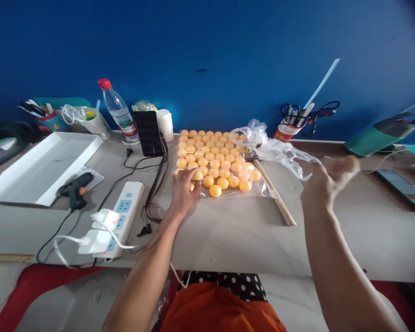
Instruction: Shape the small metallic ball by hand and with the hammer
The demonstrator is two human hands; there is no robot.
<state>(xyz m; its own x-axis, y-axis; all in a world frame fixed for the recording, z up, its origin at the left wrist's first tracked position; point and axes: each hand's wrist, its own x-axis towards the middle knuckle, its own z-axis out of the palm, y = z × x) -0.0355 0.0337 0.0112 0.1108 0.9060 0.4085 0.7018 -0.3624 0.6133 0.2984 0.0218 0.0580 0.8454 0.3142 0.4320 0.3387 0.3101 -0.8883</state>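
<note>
Rows of orange ping-pong balls [215,164] lie packed together on the desk, with clear plastic [268,190] under and around them. At their near left corner my left hand [185,191] is closed, fingers curled over a ball [198,176]. A crumpled clear plastic bag [280,154] stretches from the back right of the balls towards my right hand [327,180]. That hand is raised over the desk and smeared by motion, so its grip on the plastic is unclear. Along the right side of the balls lies a thin wooden stick [276,196].
Left of the balls are a power strip [129,198] with chargers and cables, a glue gun [76,189] and a white tray [48,161]. A phone [148,133] and bottle [119,113] stand behind. To the right are a pen cup [286,131], green bottle [376,136] and tablet [401,184].
</note>
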